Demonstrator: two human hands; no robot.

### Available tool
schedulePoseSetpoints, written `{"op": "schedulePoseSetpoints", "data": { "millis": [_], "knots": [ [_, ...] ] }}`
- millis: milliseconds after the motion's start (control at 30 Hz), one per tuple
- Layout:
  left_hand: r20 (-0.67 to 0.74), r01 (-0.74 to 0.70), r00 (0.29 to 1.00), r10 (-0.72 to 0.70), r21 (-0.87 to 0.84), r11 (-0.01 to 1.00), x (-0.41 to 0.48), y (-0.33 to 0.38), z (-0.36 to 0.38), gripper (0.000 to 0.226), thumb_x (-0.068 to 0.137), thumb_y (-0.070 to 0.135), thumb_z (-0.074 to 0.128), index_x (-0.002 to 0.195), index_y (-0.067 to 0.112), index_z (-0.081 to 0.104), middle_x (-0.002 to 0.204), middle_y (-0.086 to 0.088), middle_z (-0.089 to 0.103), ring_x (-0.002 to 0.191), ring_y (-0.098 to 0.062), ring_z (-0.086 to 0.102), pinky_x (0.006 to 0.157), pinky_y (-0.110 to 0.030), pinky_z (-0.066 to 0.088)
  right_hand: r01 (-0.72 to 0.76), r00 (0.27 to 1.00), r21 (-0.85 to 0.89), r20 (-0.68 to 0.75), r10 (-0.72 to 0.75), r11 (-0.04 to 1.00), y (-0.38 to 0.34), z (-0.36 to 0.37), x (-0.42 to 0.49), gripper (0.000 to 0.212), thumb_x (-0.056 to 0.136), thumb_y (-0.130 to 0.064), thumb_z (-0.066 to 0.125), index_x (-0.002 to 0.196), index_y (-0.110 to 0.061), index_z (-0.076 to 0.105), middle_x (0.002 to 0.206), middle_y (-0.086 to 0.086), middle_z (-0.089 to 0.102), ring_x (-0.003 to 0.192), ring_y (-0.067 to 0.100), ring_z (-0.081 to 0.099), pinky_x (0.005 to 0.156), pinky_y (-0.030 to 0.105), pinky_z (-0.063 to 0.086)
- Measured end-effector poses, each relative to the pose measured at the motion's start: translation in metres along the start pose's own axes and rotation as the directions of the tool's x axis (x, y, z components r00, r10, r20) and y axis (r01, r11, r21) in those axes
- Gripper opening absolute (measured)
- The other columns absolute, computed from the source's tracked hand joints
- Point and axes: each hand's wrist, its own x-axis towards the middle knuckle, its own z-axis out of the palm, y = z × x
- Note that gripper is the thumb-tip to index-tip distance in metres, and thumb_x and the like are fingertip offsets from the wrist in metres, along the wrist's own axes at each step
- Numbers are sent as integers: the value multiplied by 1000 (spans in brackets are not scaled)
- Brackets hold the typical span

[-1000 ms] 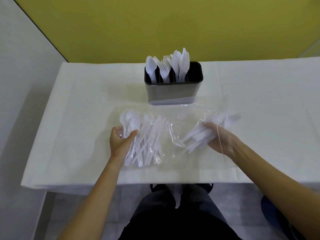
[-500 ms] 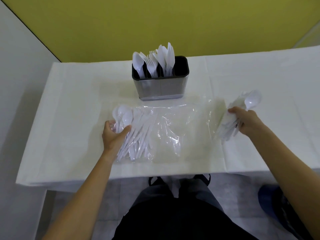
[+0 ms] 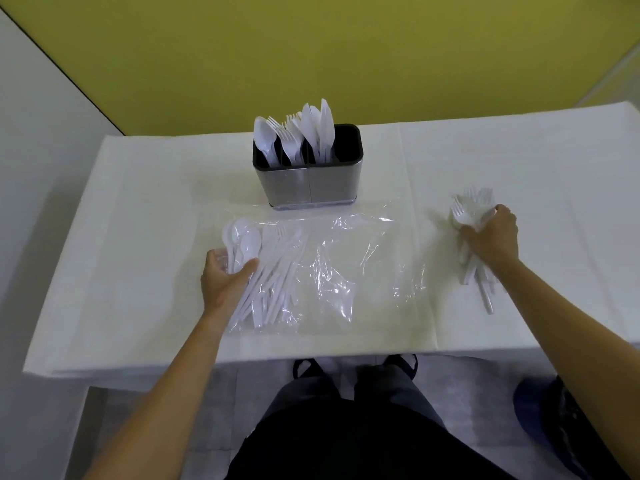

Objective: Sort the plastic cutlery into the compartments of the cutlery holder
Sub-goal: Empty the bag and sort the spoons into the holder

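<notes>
While the fingers [image 3: 504, 213] of your right hand [image 3: 491, 239] curl around a bundle of cutlery [image 3: 471, 211] and your left hand [image 3: 223, 282] pinches the bagged pieces [image 3: 273, 275] on the counter [image 3: 156, 220], better hold the handles together and carry the bundle to the cutlery holder [image 3: 308, 183], up-left of those fingers.

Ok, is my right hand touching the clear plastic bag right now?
Apart. The head view shows bare tablecloth between the right hand, which grips a bundle of cutlery, and the clear plastic bag.
</notes>
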Motion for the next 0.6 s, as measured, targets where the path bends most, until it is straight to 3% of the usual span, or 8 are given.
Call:
{"op": "schedulePoseSetpoints", "data": {
  "millis": [133, 267, 433, 600],
  "knots": [
    [-10, 5, 1000, -5, -2, 1000, 0, -2, 2, 49, 77, 27, 77, 117, 18, 49, 112, 6, 51, 103, -12, 49, 86, -25, 39, 87, 993, -75, -71, -93, 993, 5, 15, -18, 69, 84, -30, 59, 136, 4, 28, 137, 25, 37, 124, 43, 39, 96, 53, 40],
    [-3, 6, 1000, -6, -17, 1000, 1, -2, 3, 45, 78, 25, 76, 113, 19, 50, 110, 5, 52, 102, -14, 51, 87, -26, 41, 168, 985, -253, -3, -175, 953, 15, 29, -27, 75, 95, -33, 48, 149, 2, 8, 158, 22, 8, 144, 38, 13, 113, 53, 18],
    [-2, 5, 1000, -5, -32, 999, 1, -1, 4, 43, 77, 24, 77, 110, 20, 50, 109, 4, 53, 100, -15, 51, 85, -27, 40, 166, 986, -339, 28, -166, 926, 22, 35, -24, 71, 100, -40, 33, 150, 0, 3, 159, 19, -2, 146, 39, 4, 114, 57, 12],
    [6, 12, 1000, -12, -42, 999, 1, -1, 3, 40, 78, 24, 76, 106, 22, 48, 106, 4, 53, 98, -17, 52, 86, -28, 41, 146, 989, -326, 20, -147, 934, 17, 29, -17, 76, 98, -39, 38, 149, 1, -2, 159, 19, -7, 145, 40, -8, 116, 58, 1]
  ]
}}
